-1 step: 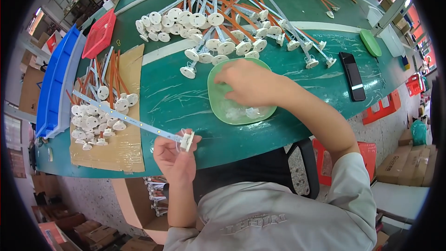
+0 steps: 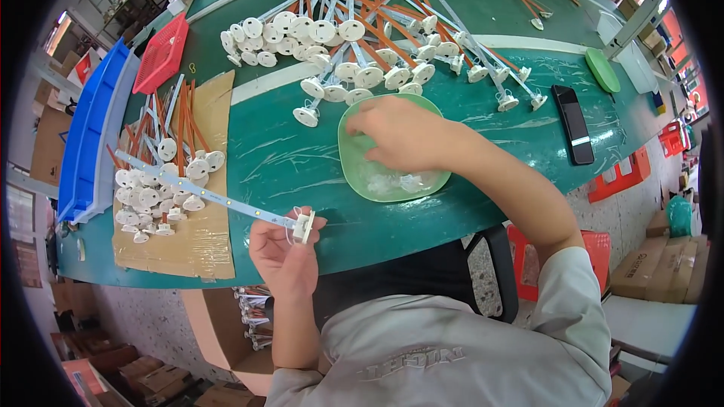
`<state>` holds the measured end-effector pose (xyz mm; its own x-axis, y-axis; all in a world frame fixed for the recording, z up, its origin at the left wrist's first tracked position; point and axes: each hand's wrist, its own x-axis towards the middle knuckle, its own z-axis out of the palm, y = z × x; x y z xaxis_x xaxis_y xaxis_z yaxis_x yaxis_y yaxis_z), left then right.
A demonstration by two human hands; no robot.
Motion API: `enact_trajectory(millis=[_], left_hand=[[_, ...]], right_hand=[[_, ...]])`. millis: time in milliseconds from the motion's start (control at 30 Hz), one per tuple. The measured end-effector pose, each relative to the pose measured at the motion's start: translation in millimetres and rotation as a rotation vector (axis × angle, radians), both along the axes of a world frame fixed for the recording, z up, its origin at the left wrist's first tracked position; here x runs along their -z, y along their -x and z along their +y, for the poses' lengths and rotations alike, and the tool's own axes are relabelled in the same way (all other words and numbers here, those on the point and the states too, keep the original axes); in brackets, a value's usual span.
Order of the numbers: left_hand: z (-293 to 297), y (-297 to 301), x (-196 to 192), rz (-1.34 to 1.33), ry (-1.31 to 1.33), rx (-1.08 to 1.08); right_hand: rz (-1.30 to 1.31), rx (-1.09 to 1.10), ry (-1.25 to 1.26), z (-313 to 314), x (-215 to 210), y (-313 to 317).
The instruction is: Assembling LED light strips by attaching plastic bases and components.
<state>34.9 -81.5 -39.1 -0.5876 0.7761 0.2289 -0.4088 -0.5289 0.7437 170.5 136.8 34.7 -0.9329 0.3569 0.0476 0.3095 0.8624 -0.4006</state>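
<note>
My left hand (image 2: 284,256) pinches the white round base (image 2: 303,226) of an LED strip light. Its pale strip (image 2: 204,192), dotted with small yellow LEDs, slants up and left over a cardboard sheet. My right hand (image 2: 400,132) reaches into a light green plastic bowl (image 2: 348,169). Its fingers are bent, with a gap between thumb and forefinger, and nothing shows between them. Small clear and white pieces (image 2: 407,183) lie in the bowl's near part, too small to name.
Many similar strip lights (image 2: 369,75) lie heaped beyond the bowl. More lights (image 2: 151,196) are piled on the cardboard sheet (image 2: 204,249) at left. Beside it stand a blue tray (image 2: 90,128) and a red basket (image 2: 161,53). A black phone (image 2: 572,124) lies at right.
</note>
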Motion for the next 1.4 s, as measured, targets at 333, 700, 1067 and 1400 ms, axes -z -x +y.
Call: enact_trajectory(millis=[333,700,1067,1400], left_hand=[[0,1,0,0.061,-0.024,0.062],[1,0,2,0.255,0.009,0.077],[1,0,2,0.276,0.004,0.139],[8,-50,-62,0.039,-0.138,0.021]], right_hand=[[-0.032,0.036,0.146,1,-1,2],[0.222,0.118,0.129,-27,-13,-54],[0.436,0.333,0.233,-38,-7,-62],[1.022,0.264,0.274,-142,3,-63]])
